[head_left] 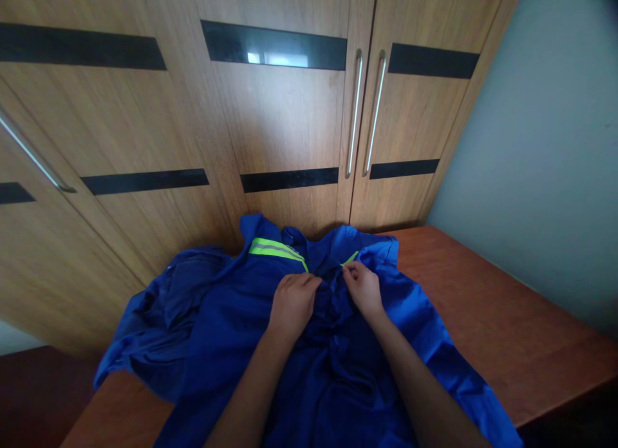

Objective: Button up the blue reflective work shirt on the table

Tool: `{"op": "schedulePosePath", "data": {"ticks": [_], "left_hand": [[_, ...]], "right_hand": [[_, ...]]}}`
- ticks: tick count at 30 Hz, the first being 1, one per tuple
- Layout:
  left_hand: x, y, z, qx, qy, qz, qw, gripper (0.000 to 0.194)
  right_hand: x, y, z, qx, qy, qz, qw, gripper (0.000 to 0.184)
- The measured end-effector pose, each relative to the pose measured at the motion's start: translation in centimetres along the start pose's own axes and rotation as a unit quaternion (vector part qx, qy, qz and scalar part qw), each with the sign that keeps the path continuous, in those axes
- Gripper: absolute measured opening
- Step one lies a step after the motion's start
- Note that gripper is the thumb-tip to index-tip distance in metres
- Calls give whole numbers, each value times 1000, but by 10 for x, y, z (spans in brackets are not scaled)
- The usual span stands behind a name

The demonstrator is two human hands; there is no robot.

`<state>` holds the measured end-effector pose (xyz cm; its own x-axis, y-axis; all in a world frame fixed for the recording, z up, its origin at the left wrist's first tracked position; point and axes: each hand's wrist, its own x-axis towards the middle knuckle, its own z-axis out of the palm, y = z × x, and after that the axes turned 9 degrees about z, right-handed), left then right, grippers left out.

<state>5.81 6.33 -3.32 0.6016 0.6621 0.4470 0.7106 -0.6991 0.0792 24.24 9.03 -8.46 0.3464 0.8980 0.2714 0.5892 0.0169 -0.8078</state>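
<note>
A blue work jacket (232, 326) with yellow-green and grey reflective strips lies spread over a reddish-brown wooden surface, its collar end toward the cupboard. My left hand (293, 300) is closed on the left front edge of the jacket, just below the strip; its fingertips are partly hidden. On the other side, my right hand (363, 287) pinches the right front edge near the end of the other strip. Between the hands the jacket's front hangs apart, with crumpled dark cloth showing below.
Bunched blue cloth (178, 306) lies at the left of the jacket. Behind stands a wooden cupboard (290, 113) with black bands and metal handles (374, 113). The reddish-brown wooden surface (483, 313) extends right to a pale wall (541, 145).
</note>
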Motion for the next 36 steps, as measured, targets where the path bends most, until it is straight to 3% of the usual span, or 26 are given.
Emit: {"op": "schedulePosePath", "data": {"ticks": [2, 4, 6, 8, 12, 16, 20, 22, 24, 28, 31, 36], "left_hand": [[-3, 3, -5, 2, -28, 29, 999, 28], [-8, 5, -8, -10, -63, 49, 997, 29], [-16, 5, -6, -40, -102, 52, 993, 35], [-24, 1, -2, -89, -128, 39, 987, 42], [-32, -10, 7, -160, -111, -6, 981, 41], [-27, -14, 14, -124, -75, -57, 988, 35], [-24, -7, 16, -87, -81, -73, 990, 28], [-24, -3, 15, -75, -96, -50, 991, 26], [-25, 1, 12, -71, -100, -16, 992, 25], [-25, 4, 10, -95, -58, -1, 994, 27], [-25, 1, 16, -123, -42, -50, 990, 35], [-25, -9, 32, -177, -85, -89, 977, 47]], "right_hand": [[1, 2, -4, -53, 13, -22, 998, 18], [1, 2, -5, -79, 20, -73, 994, 30], [1, 3, -4, -91, 1, -132, 987, 49], [2, 5, -2, -115, -40, -162, 979, 46], [3, 8, 2, -167, -46, -126, 977, 26], [3, 10, 1, -162, -64, -120, 977, 29], [3, 13, 0, -159, -75, -102, 979, 22], [5, 14, 0, -105, -62, -59, 991, 13], [8, 14, 1, 32, -54, 21, 998, 7], [13, 14, 3, 261, -75, 150, 951, 23], [13, 15, 4, 292, -88, 168, 937, 32], [11, 15, 6, 296, -71, 174, 936, 29]]}}
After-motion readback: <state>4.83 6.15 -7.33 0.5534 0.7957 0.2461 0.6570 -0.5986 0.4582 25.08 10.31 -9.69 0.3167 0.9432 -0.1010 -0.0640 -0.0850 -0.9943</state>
